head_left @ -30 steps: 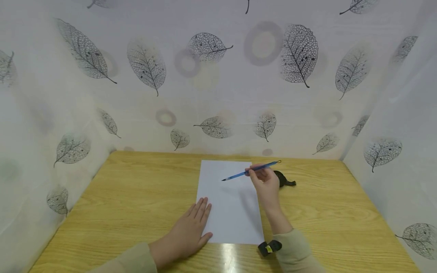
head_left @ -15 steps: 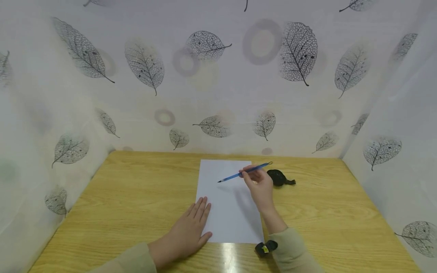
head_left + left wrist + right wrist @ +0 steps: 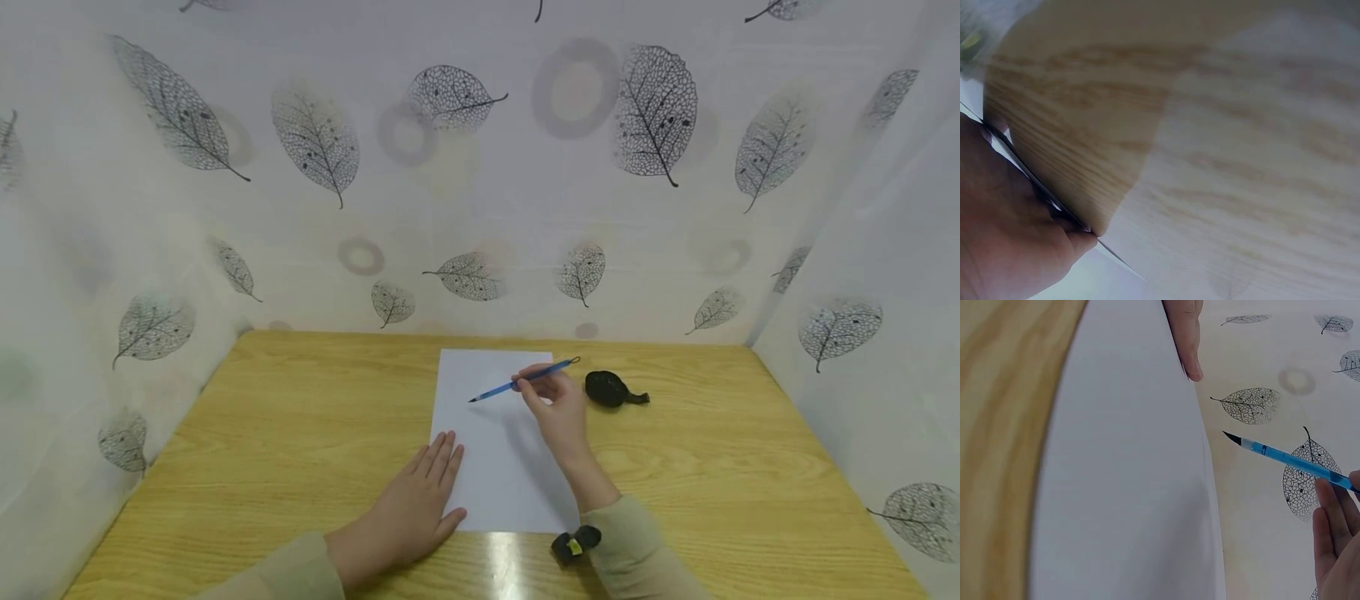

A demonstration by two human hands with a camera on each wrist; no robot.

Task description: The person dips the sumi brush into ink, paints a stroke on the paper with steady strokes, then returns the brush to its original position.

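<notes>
A white sheet of paper [image 3: 487, 467] lies upright on the wooden table, its surface without marks. My left hand [image 3: 416, 500] rests flat on the paper's lower left edge, fingers straight and thumb spread. In the left wrist view, that hand [image 3: 1016, 231] lies along the paper's edge. My right hand [image 3: 558, 412] pinches a blue paintbrush [image 3: 495, 392] over the upper part of the sheet. The brush has a dark pointed tip aimed left and a loop at its far end. In the right wrist view the paintbrush [image 3: 1291, 460] shows its tip apart from the paper.
A black object with a short neck [image 3: 607, 389] lies on the table right of the paper. A wooden table [image 3: 315, 417] surrounds the sheet. Behind and at both sides hang pale curtains [image 3: 510, 167] with leaf prints. A black wrist device [image 3: 576, 544] sits at the right cuff.
My right hand has moved left with the paintbrush, its tip going left and slightly down over the paper. The black object is now fully uncovered. The left hand has stayed in place.
</notes>
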